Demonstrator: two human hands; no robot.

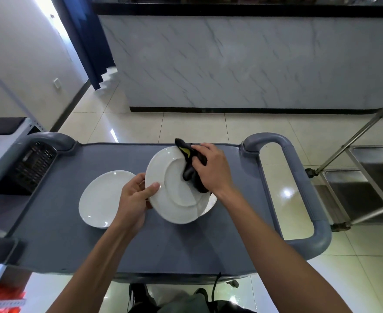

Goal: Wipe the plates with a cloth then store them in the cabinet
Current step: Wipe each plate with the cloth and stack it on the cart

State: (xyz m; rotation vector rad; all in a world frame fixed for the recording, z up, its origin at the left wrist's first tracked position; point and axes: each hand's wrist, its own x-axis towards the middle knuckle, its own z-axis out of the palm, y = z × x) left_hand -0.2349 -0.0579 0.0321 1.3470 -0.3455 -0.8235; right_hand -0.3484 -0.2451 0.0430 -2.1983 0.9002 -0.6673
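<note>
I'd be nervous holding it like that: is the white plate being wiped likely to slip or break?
Probably slippery: the plate looks glossy, and the left hand pinches only its rim. Likely fragile, since it looks like glazed ceramic held tilted above the cart. It seems stiff, keeping its shape while the right hand presses the cloth against it.

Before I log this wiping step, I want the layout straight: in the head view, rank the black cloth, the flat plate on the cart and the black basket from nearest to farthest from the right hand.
1. Black cloth: gripped in the right hand.
2. Flat plate: on the cart, to the left.
3. Black basket: far left.
</note>
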